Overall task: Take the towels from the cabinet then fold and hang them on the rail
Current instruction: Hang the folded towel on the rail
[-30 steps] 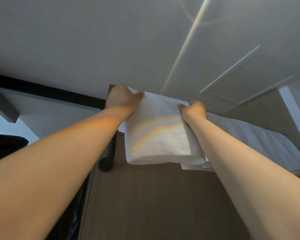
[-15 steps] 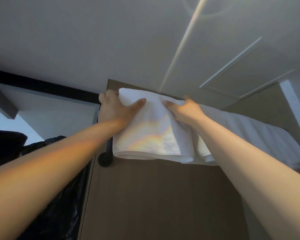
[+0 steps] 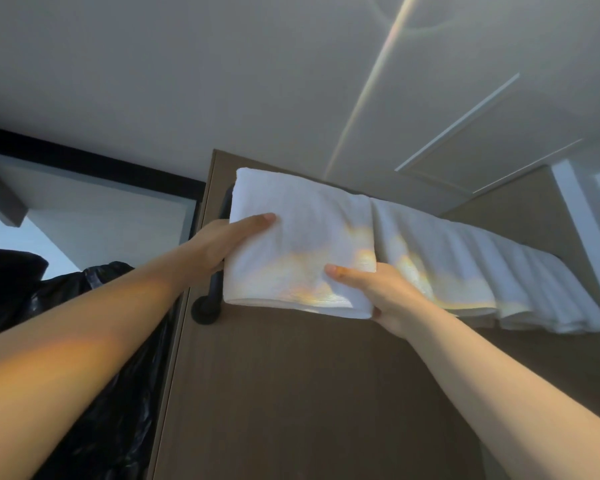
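left hand (image 3: 222, 244) pinching the towel (image 3: 302, 244) by its left edge, thumb lying across the front, right hand (image 3: 378, 292) gripping the bottom right corner, towel draping over the black rail (image 3: 215, 289), butting up against other towels (image 3: 482, 265) hanging alongside, wood panel (image 3: 291, 393) sitting behind

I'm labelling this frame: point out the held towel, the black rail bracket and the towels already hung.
held towel (image 3: 312, 237), head view, middle of its front face
black rail bracket (image 3: 205, 311), head view, its round base
towels already hung (image 3: 482, 268), head view, front of the row
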Tool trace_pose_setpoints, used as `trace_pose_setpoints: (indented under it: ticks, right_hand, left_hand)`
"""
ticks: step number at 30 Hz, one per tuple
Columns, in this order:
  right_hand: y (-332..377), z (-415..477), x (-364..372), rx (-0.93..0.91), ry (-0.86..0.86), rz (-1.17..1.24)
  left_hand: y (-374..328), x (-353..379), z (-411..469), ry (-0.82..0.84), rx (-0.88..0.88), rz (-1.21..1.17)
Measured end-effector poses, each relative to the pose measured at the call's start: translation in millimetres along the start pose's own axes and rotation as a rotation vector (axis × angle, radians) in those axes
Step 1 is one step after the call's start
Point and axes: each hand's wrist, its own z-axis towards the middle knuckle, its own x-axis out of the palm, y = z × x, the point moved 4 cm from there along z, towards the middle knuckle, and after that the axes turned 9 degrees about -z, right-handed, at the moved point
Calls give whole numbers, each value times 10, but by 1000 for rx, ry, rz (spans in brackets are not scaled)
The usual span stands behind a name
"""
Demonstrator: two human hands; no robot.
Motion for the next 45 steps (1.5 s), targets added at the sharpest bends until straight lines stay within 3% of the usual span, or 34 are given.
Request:
trace_pose_setpoints:
  ticks: [6,8,13,16,21,26,31,34,38,45]
  right_hand:
    - [218,-43,-100,-298,-345,-110]
    - [305,-42,-122,-347,-385,-145]
    - [187,-28,-92,-297,-344,-219]
    - [120,-36,-48,-211,-310,-121]
    - [150,-114,-15,-12,38,225]
    - [194,-114,-185,-222,-161,-93]
    - [0,-89,-14,-189,-203,-199]
    - [-109,-35,74,-143,-235,-124]
    - [-161,23,269,-49,-155,82]
    - [-195,114,400,0,-92,203]
  left_hand:
    - [240,99,-210,16,42,18]
    - [276,110,-243,7,47,7]
    - [284,83,-312,10,39,-18]
    - [330,41,-328,-4,71,100]
    - [379,3,-363,-6,98,234]
    - [387,-4,-371,-48,102,115]
    - [405,-33,-389,-13,28,-52]
    - [429,-55,-399,-70,34,11]
    - [511,-78,-453,-169,9,-57]
    - [529,-67,-473,-183,15,-64]
